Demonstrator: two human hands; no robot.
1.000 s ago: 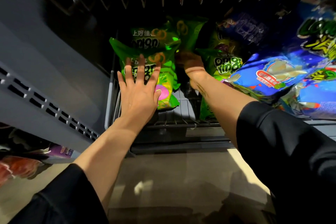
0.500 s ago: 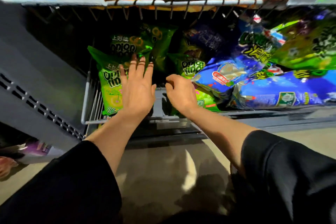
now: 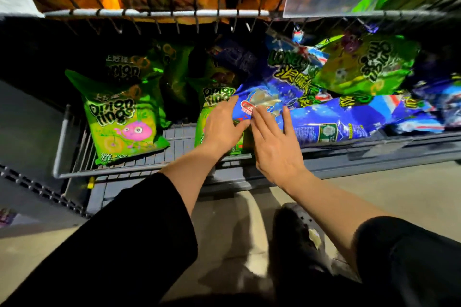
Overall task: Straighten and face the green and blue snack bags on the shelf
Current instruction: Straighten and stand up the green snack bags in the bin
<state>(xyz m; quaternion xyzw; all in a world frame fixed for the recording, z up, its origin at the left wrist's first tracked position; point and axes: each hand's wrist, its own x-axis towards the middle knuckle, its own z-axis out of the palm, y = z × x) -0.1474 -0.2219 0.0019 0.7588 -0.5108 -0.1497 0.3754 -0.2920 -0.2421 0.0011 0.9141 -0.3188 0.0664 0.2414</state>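
A green onion-ring bag [image 3: 122, 117] leans upright at the left of the low wire shelf [image 3: 104, 173], with more green bags behind it. A second green bag [image 3: 214, 97] stands in the middle. My left hand [image 3: 222, 127] lies flat over that bag, fingers straight and reaching onto the left end of a blue bag [image 3: 324, 119] that lies on its side. My right hand [image 3: 274, 142] presses flat on the same blue bag just to the right. Further blue and green bags [image 3: 364, 65] are piled askew to the right.
An upper wire shelf [image 3: 159, 13] with orange bags hangs close above. A grey shelf side panel [image 3: 27, 132] stands at the left. The beige floor and my dark shoe [image 3: 299, 237] are below the shelf front.
Both hands have moved right, off the left green bag and the gap beside it, onto the middle green bag and the blue bag. The view has swung right and up.
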